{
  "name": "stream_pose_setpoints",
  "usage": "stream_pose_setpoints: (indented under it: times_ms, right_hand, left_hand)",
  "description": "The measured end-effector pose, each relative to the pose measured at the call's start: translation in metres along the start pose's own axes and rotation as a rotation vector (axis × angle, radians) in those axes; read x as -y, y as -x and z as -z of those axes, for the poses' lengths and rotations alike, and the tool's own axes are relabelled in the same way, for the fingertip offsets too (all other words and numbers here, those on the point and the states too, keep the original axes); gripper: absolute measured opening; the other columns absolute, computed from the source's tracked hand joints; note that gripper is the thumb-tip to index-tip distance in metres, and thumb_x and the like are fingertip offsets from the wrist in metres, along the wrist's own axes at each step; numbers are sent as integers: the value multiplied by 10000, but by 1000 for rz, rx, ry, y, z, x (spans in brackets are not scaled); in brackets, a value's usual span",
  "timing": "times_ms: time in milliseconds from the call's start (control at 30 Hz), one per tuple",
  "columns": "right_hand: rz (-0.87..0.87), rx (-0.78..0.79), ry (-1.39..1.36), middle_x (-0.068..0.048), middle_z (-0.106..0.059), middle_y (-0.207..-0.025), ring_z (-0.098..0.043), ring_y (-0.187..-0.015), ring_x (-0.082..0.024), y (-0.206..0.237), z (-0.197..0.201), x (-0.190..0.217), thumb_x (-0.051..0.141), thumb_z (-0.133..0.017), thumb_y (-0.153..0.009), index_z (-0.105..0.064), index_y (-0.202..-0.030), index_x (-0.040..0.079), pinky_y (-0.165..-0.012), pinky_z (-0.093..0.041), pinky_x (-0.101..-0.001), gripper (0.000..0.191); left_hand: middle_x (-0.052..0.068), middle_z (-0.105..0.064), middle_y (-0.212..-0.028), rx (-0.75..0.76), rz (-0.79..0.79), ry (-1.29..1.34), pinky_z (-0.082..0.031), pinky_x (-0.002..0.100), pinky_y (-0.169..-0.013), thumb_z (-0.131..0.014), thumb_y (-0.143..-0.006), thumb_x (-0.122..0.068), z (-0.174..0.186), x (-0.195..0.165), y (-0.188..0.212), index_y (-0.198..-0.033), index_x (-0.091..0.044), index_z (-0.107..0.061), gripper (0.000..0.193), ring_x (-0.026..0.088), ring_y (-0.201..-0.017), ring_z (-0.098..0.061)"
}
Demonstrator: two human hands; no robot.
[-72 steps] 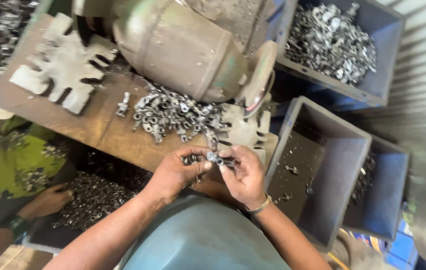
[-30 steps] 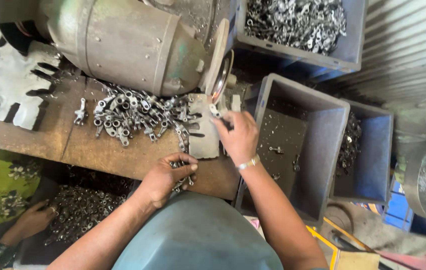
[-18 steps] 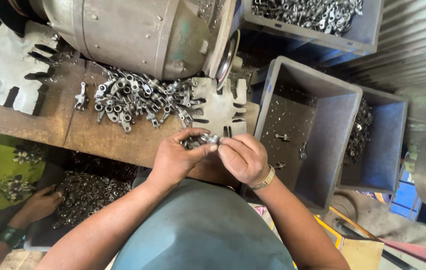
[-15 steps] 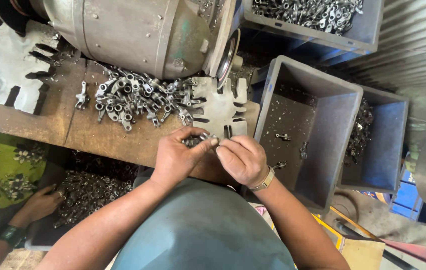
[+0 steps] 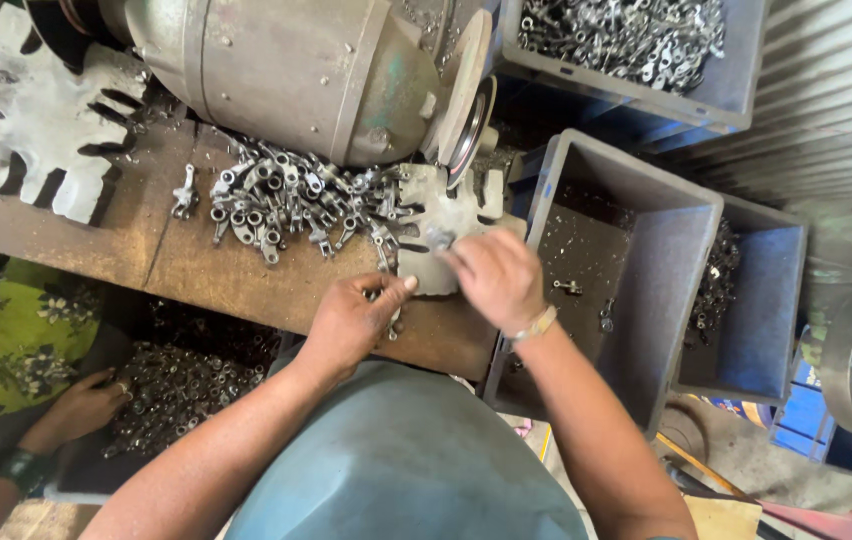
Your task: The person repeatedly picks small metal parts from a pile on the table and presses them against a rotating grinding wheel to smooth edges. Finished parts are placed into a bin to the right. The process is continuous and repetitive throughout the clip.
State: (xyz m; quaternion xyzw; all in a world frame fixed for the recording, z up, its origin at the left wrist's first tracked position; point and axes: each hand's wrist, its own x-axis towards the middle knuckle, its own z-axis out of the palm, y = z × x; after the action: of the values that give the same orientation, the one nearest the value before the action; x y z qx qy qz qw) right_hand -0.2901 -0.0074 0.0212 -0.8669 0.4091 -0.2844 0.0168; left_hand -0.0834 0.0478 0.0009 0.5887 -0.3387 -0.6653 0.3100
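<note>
Holding a few small metal fittings (image 5: 386,312) pinched in my left hand (image 5: 351,322) at the tabletop's (image 5: 246,280) near edge, I reach my right hand (image 5: 491,278), fingers curled on one fitting, toward the grinding wheel (image 5: 466,105) at the right end. This looks like grinding piece by piece; next comes a steady press. Loose fittings (image 5: 291,198) lie mid-tabletop; grey bins (image 5: 636,210) stand right, before a corrugated wall (image 5: 826,90). Another person's hand (image 5: 81,405) works lower left.
</note>
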Motion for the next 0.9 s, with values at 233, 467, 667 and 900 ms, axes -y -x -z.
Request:
stream_pose_setpoints:
  times_ms: [233,467,667,900]
  right_hand:
    - [-22,-19,10,-75,-642,-721,-615,-690,-254,-17,-25,-55,209,-907,-792,-683,-827,66,-619,-509,-362,268]
    - [-34,-19,50,-56,-666,-738,-623,-698,-228,-13,-9,-41,222,-912,-788,-640,-772,78,-632,-519,-344,308]
    - [315,-75,-41,-137,-696,-908,-671,-810,-294,-11,30,-8,71,-867,-831,-696,-936,-13,-659,-568,-363,218]
    - [331,46,-129,-127,-722,-960,-687,-804,-282,-18,40,23,32,-854,-755,-708,-945,-2,-639,-566,-363,241]
  left_hand:
    - [-3,-645,-649,89,117,105,-392,239,-444,-751,-902,-274,3,13,1,-937,-44,-764,233,67,-513,-543]
    - [-13,-653,-687,114,148,190,-393,232,-453,-756,-898,-209,13,21,5,-951,-37,-746,179,62,-549,-574]
    - [-27,-682,-796,116,107,308,-408,213,-465,-778,-839,-92,6,7,5,-1150,-92,-744,313,46,-577,-555]
    - [-7,-746,-896,54,-187,306,-490,199,-607,-773,-932,-122,-10,-7,-3,-1188,-30,-753,273,17,-702,-614]
